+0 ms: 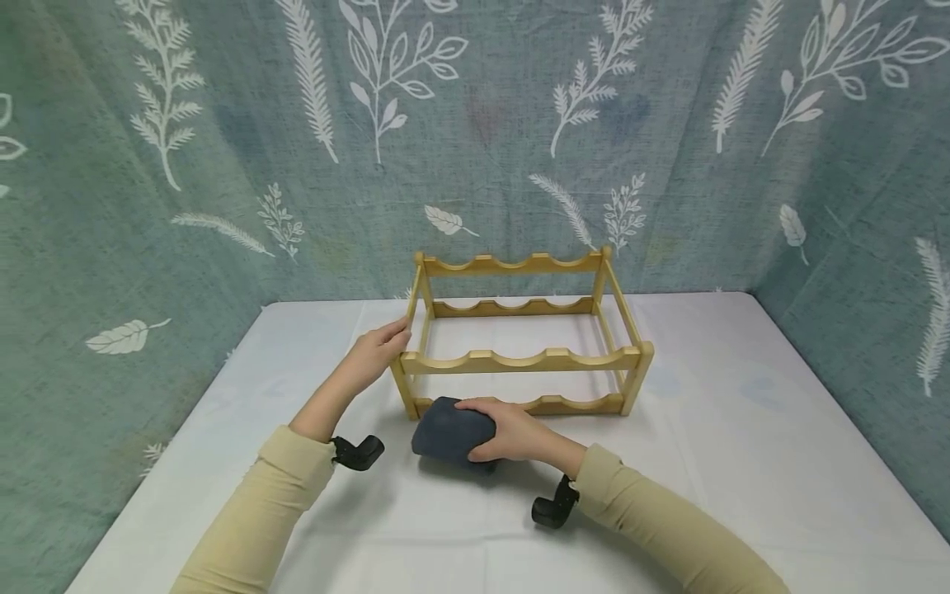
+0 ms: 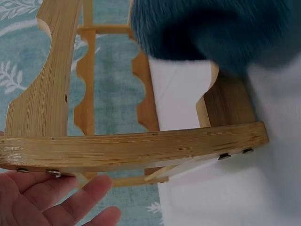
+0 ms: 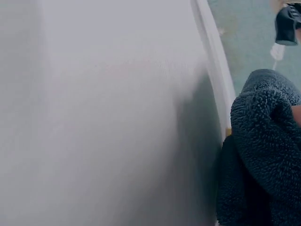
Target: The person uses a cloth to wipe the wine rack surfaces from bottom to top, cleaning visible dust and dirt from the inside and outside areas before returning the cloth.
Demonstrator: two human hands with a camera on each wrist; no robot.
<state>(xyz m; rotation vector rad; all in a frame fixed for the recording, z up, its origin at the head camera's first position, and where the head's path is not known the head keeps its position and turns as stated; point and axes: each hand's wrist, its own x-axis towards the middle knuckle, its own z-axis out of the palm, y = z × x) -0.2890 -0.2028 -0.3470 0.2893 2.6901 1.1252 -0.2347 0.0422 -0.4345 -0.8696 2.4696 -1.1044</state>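
A light wooden wine rack [image 1: 519, 361] with scalloped rails stands on the white-covered table. My left hand [image 1: 377, 353] holds its upper left side near the front corner. In the left wrist view, the fingers of that hand [image 2: 56, 200] lie against the outside of the side post [image 2: 141, 147]; the thumb is mostly hidden. With my right hand [image 1: 508, 431] I grip a bunched dark blue terry cloth [image 1: 453, 433] at the rack's lower front left. The cloth [image 3: 268, 150] shows folded in the right wrist view, where little of the hand appears.
The white tabletop [image 1: 720, 429] extends to both sides of the rack and in front of it. Green-blue fabric with white leaf prints [image 1: 490, 165] hangs behind and at the sides. Black wrist cameras [image 1: 359, 454] jut from under both sleeves.
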